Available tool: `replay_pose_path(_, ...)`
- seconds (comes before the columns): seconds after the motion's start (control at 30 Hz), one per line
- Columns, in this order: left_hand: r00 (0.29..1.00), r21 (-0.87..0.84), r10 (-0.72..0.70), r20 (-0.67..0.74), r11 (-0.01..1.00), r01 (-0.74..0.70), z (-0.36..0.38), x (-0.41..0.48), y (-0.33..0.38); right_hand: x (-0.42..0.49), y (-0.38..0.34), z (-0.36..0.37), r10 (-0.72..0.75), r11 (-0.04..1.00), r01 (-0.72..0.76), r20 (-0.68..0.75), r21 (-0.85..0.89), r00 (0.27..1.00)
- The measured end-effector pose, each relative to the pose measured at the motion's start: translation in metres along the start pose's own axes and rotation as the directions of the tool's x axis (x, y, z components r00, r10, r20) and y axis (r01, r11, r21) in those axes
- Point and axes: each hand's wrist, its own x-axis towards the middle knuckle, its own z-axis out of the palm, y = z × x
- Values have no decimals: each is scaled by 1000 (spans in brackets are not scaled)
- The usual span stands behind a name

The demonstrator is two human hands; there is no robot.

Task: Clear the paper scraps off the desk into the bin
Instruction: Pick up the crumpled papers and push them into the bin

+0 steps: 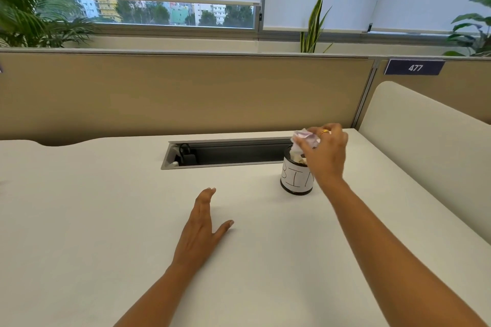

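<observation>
Crumpled pale paper scrap (305, 138), pinched in the right hand (325, 151) directly over the bin (296, 180), already holding scraps. Advised: lower, press in, then release, lest it spill. Left hand (202, 223) flat, fingers straight, on desk (106, 220). Cable tray (225, 152) just behind; nothing obstructs.

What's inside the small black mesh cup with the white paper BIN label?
Crumpled white paper scraps show at the rim of the black mesh cup. The right hand holds a crumpled pale paper ball just above it and covers part of the opening; anything deeper is hidden.
</observation>
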Motion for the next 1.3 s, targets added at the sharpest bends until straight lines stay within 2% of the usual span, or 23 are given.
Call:
replay_pose_path(0.1,1000,2,7,-3,1000,-7,1,1,-1,10,16,2,58,992,-48,76,-119,995)
replay_pose_path(0.2,1000,8,21,-9,1000,-21,2,1,-3,10,23,10,71,989,-45,186,-142,980)
replay_pose_path(0.33,1000,12,16,-12,1000,-16,4,1,-5,7,27,19,103,985,-67,225,-162,969)
replay_pose_path(0.47,1000,13,19,-9,1000,-19,4,2,-6,16,25,21,150,962,-63,323,-265,935)
replay_pose_path(0.6,1000,23,22,-10,1000,-22,5,2,-7,30,17,24,183,900,28,435,-436,882)
replay_pose_path(0.73,1000,26,23,-10,999,-22,6,2,-8,36,13,27,191,859,97,489,-503,851)
replay_pose_path(0.87,1000,36,24,-7,999,-24,7,2,-8,38,11,28,193,847,135,534,-514,824)
replay_pose_path(1.1,1000,44,22,5,999,-22,6,2,-7,40,12,28,234,878,71,554,-474,799)
replay_pose_path(1.3,1000,38,21,2,999,-21,4,2,-6,42,13,24,227,906,3,493,-423,840)
